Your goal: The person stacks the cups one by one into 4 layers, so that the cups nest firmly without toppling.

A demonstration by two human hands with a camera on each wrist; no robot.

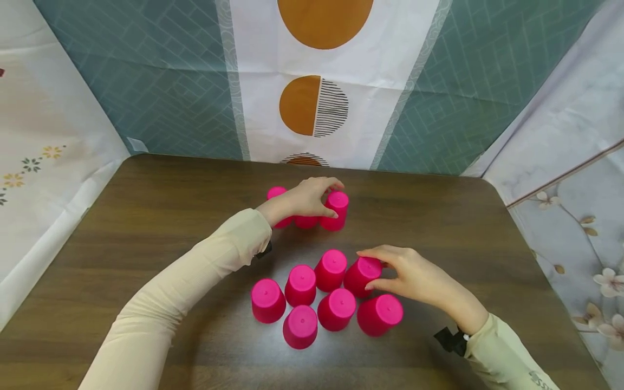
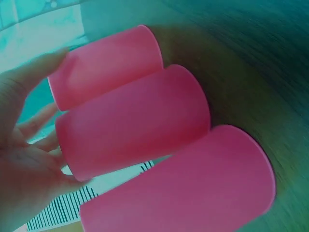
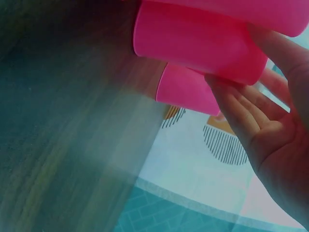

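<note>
Rnd tapered cups (image 1: 300, 326), wood-grain tbl (image 1: 439, 227)

At the left grip (image 1: 309, 197) and right grip (image 1: 407, 271) the cups (image 1: 300, 325) are showing plain hot pink, sleeves (image 1: 163, 298) behind both are showing pale cream, the bench (image 1: 419, 211) beneath is displaying streaked brown grain, and the cloth (image 1: 258, 54) beyond is bearing teal-grey brickwork, a white band and ochre circles (image 1: 325, 21), some part-striped in black.

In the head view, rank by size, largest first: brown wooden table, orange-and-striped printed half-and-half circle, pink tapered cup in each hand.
1. Brown table
2. Printed circle
3. Pink cup in left hand, pink cup in right hand: unranked, similar; the latter sits nearer the camera.
</note>
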